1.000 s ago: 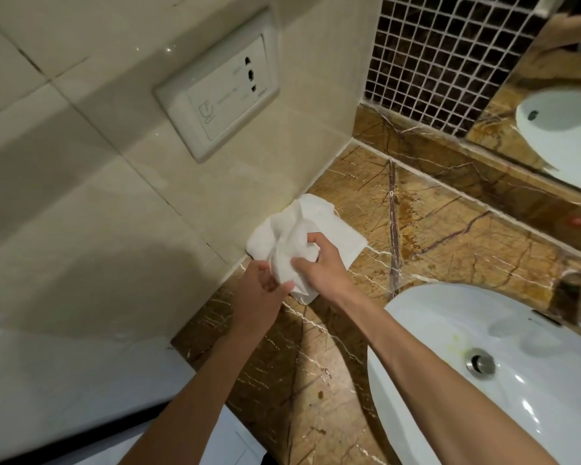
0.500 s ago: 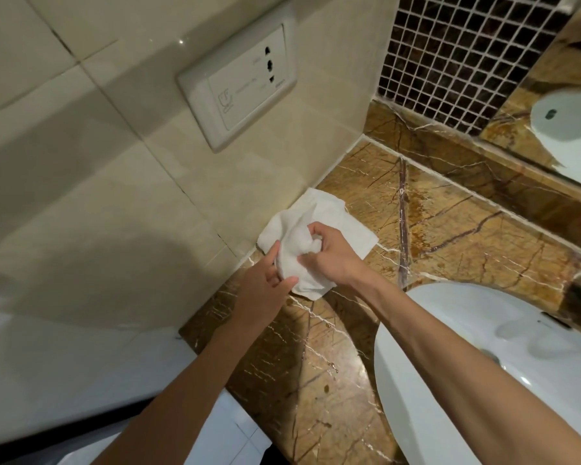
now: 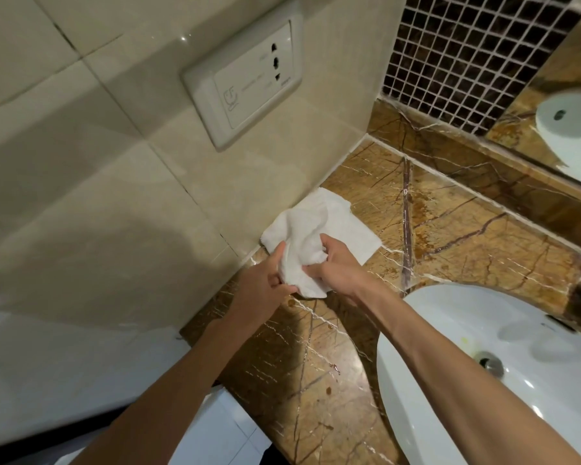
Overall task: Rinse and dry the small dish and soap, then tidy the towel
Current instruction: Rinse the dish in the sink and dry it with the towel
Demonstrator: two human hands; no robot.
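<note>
One white towel (image 3: 319, 229), two hands on it. The left hand (image 3: 262, 285) and right hand (image 3: 336, 266) both clutch its bunched end above the counter (image 3: 450, 229); the rest lies flat against the wall. One sink (image 3: 450, 330), one socket plate (image 3: 245, 82).

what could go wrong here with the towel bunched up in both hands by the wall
Both the left hand and the right hand clutch the towel, and whatever is wrapped inside is hidden; it might slip out onto the marble counter. Wet spots on the counter could dampen the trailing cloth. The wall socket sits just above, so splashes are unwise.
</note>
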